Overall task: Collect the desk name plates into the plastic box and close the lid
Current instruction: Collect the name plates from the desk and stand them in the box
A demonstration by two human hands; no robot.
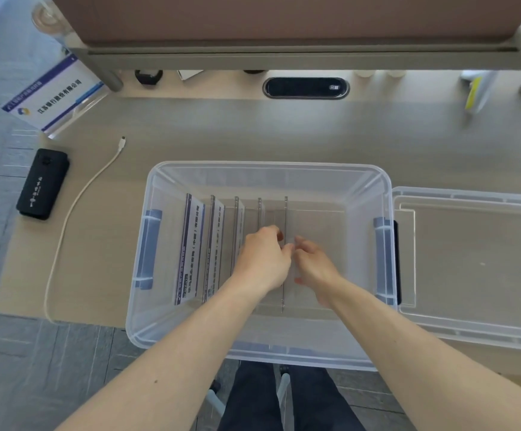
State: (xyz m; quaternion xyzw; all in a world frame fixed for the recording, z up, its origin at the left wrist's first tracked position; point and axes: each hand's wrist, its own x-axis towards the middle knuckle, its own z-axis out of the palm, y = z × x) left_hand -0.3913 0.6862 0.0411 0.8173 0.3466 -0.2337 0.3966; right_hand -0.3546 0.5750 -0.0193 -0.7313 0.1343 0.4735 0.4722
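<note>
1. While both hands reach into the clear plastic box [172, 325], the left hand [262, 259] and right hand [313, 264] pinch the rightmost upright name plate [285, 213].
2. Four other plates [190, 244] stand to its left.
3. One name plate on the desk [57, 94] stands at far left; the lid [470, 259] lies just right of the box.

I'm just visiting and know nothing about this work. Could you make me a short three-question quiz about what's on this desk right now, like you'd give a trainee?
1. True or false: the lid is already on the plastic box.
2. How many name plates stand on edge inside the box?
3. Which is still out on the desk? A) a name plate at the far left, B) a stapler, C) a mug.

Key:
1. False. The lid lies flat on the desk, right of the box.
2. Five; the left hand and right hand meet at the rightmost plate.
3. A. The name plate on the desk sits beyond the black case.
</note>
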